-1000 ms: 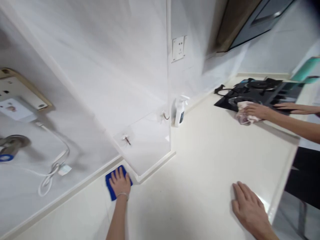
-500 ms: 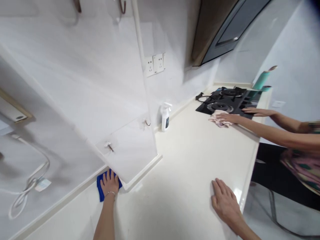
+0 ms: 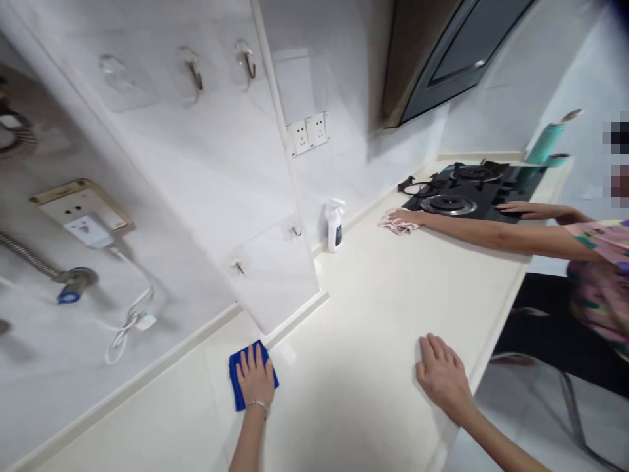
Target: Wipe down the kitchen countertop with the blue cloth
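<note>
Blue cloth (image 3: 237, 387) lies at lower centre of frame on the cream countertop (image 3: 344, 393), pressed flat under the left hand (image 3: 254, 378), fingers spread; the right hand (image 3: 442, 377) rests spread, palm-down, on the countertop at lower right, well apart

Legible text: none.

White spray bottle (image 3: 334, 226): dark label (image 3: 335, 238) on its front, print too small to read.

Double wall socket plate (image 3: 308, 136), up the wall from the bottle: no wording can be made out.

Socket plate (image 3: 81, 213), far left of the bottle: white plug (image 3: 88, 231) bears a small blurred mark, unreadable.
</note>
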`<state>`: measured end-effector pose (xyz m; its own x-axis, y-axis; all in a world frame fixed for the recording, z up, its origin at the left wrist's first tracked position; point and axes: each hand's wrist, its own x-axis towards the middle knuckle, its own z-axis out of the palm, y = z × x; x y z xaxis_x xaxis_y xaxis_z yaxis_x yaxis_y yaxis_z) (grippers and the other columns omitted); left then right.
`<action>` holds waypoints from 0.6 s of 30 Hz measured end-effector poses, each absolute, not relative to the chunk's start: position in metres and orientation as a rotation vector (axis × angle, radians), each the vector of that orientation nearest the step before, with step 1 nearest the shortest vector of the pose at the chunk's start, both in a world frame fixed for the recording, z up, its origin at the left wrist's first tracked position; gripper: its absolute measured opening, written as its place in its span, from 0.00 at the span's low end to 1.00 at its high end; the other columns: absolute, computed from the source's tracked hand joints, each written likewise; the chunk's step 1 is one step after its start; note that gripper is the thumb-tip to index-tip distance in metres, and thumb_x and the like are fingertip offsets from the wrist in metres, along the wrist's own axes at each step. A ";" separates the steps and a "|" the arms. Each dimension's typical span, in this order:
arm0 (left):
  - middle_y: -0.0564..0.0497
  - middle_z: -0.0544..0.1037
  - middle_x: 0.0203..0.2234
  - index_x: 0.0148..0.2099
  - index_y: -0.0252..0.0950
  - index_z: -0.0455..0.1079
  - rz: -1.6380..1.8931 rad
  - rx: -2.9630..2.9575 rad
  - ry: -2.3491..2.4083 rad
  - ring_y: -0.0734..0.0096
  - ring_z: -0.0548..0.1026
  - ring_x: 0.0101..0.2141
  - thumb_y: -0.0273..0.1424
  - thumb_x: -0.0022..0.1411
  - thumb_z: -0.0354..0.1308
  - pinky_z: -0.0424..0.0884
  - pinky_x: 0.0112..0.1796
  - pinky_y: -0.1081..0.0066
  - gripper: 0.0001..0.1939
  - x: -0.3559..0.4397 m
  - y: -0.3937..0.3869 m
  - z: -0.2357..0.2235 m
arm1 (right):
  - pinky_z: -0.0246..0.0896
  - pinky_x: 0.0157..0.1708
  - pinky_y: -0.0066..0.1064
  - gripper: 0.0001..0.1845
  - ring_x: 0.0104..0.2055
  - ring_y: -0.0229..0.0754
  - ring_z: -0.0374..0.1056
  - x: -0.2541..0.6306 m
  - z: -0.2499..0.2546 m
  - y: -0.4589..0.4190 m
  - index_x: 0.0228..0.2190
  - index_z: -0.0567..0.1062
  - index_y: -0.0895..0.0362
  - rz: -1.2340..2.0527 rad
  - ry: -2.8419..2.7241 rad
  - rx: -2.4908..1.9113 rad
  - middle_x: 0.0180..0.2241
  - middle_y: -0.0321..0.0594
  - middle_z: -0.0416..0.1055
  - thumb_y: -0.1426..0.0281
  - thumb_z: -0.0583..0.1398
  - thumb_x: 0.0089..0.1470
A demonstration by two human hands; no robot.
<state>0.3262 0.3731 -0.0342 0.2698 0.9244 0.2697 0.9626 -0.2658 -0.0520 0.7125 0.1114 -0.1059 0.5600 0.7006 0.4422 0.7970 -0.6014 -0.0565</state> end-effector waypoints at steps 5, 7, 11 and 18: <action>0.46 0.60 0.67 0.68 0.38 0.55 -0.379 -2.402 -1.675 0.51 0.55 0.67 0.37 0.68 0.42 0.52 0.65 0.47 0.28 0.332 0.311 -0.051 | 0.48 0.62 0.46 0.28 0.65 0.56 0.53 0.709 -0.100 0.112 0.57 0.63 0.66 -0.578 -1.258 -2.541 0.61 0.58 0.60 0.70 0.50 0.55; 0.47 0.60 0.67 0.69 0.41 0.53 -0.428 -2.492 -1.600 0.52 0.53 0.67 0.38 0.68 0.43 0.51 0.66 0.46 0.28 0.341 0.287 -0.059 | 0.47 0.62 0.46 0.28 0.65 0.55 0.52 0.707 -0.095 0.113 0.57 0.63 0.66 -0.577 -1.252 -2.537 0.60 0.58 0.60 0.70 0.50 0.55; 0.46 0.55 0.69 0.70 0.44 0.45 -0.493 -2.706 -1.482 0.48 0.50 0.68 0.43 0.66 0.49 0.50 0.65 0.41 0.34 0.372 0.238 -0.066 | 0.48 0.62 0.48 0.30 0.65 0.56 0.52 0.703 -0.086 0.111 0.58 0.62 0.66 -0.558 -1.247 -2.498 0.60 0.59 0.61 0.71 0.52 0.53; 0.49 0.36 0.71 0.72 0.47 0.32 -0.248 -3.196 -1.240 0.44 0.38 0.69 0.38 0.64 0.51 0.46 0.67 0.36 0.42 0.412 0.162 -0.034 | 0.52 0.59 0.48 0.28 0.63 0.57 0.54 0.702 -0.083 0.106 0.55 0.66 0.67 -0.518 -1.235 -2.468 0.58 0.60 0.62 0.69 0.51 0.54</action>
